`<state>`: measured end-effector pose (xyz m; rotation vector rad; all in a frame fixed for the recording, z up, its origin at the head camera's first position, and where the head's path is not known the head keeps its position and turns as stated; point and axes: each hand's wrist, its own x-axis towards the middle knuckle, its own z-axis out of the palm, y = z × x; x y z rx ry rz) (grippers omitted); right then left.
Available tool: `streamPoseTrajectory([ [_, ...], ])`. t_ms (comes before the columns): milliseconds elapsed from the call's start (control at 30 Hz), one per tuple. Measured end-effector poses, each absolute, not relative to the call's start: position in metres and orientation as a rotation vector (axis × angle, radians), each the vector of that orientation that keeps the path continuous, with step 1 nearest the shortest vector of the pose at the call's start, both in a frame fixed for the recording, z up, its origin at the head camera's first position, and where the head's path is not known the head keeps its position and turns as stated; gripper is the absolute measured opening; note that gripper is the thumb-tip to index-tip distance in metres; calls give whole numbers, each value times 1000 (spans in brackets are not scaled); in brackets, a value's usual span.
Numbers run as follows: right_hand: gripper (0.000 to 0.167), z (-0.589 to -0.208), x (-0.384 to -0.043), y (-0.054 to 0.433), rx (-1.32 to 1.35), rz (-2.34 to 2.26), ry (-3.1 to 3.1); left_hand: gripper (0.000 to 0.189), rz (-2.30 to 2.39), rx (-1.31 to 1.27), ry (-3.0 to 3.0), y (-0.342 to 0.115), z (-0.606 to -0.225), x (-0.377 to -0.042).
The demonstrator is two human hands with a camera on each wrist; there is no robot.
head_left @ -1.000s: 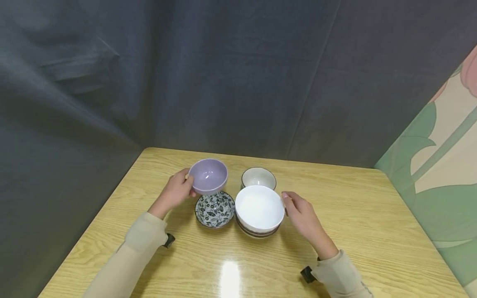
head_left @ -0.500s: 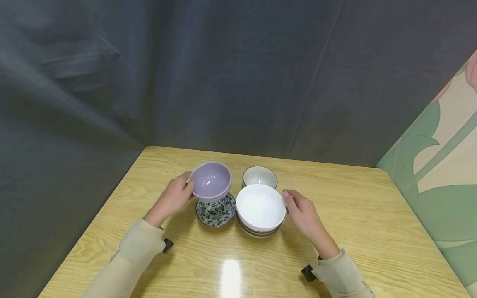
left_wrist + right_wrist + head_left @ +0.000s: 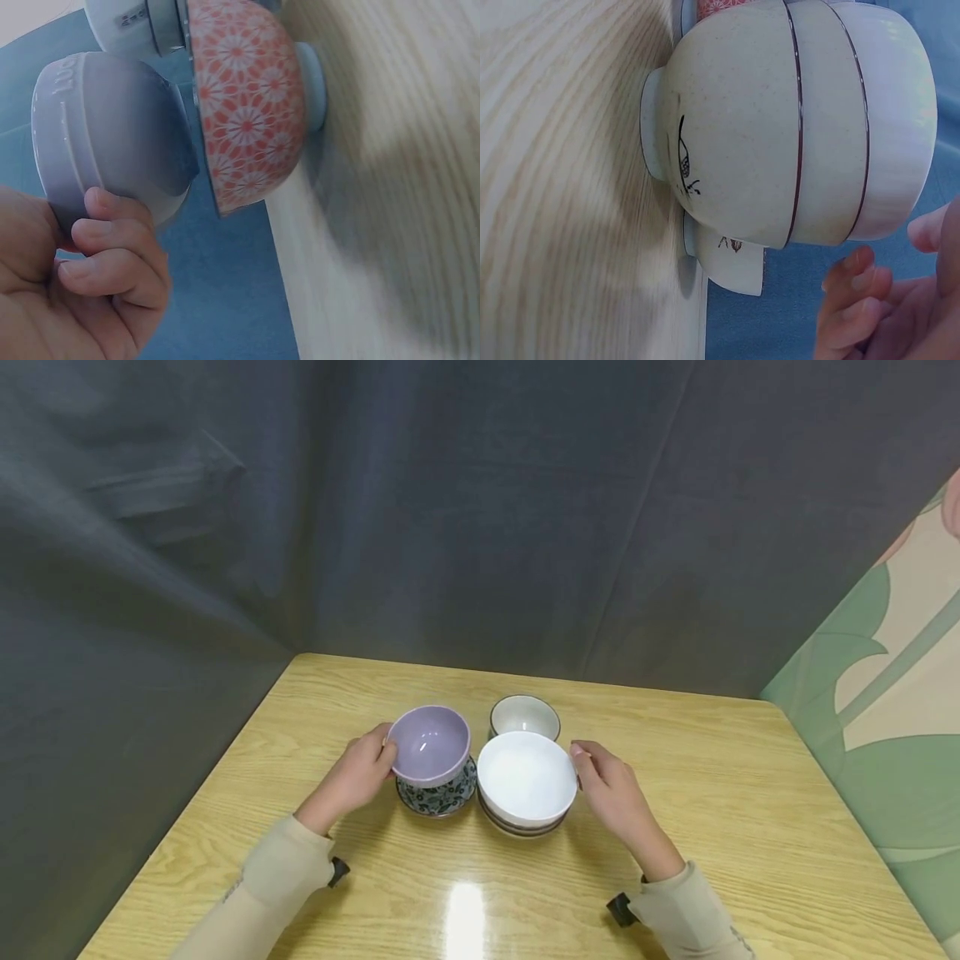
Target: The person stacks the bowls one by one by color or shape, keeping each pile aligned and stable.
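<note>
My left hand (image 3: 362,777) pinches the rim of a purple bowl (image 3: 430,743), holding it upright just above a patterned bowl (image 3: 438,795). The left wrist view shows that lower bowl's red floral outside (image 3: 244,112) and the purple bowl's raised lettering. A white bowl (image 3: 527,777) tops a stack at the right, nested over beige bowls (image 3: 735,135) with brown rims. Beside this stack is my right hand (image 3: 611,785), its fingers loosely bent. In the right wrist view, its thumb and fingers appear just off the white bowl (image 3: 896,112), gripping nothing.
Behind the stack stands a smaller off-white bowl (image 3: 525,714) with a dark rim, partly hidden. The wooden table (image 3: 712,810) carries everything, with dark cloth (image 3: 480,527) hanging beyond its back edge and a floral panel (image 3: 900,760) at the right.
The purple bowl in my left hand has come nearer to me and slightly rightward, covering more of the patterned bowl. My right hand stays beside the stack, nearly still.
</note>
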<state>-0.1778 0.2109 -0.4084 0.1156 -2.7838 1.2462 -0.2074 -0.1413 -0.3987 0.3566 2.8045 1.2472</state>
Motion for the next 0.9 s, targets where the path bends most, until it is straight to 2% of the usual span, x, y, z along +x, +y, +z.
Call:
streamPoseTrajectory([
  [467, 39, -395, -162, 194, 190, 712, -2517, 41, 1192, 341, 2810, -135, -411, -204],
  [700, 19, -388, -142, 164, 572, 713, -2248, 42, 1177, 367, 2835, -136, -420, -204],
  [900, 14, -389, -130, 134, 881, 830, -2106, 42, 1154, 372, 2895, -135, -424, -206],
])
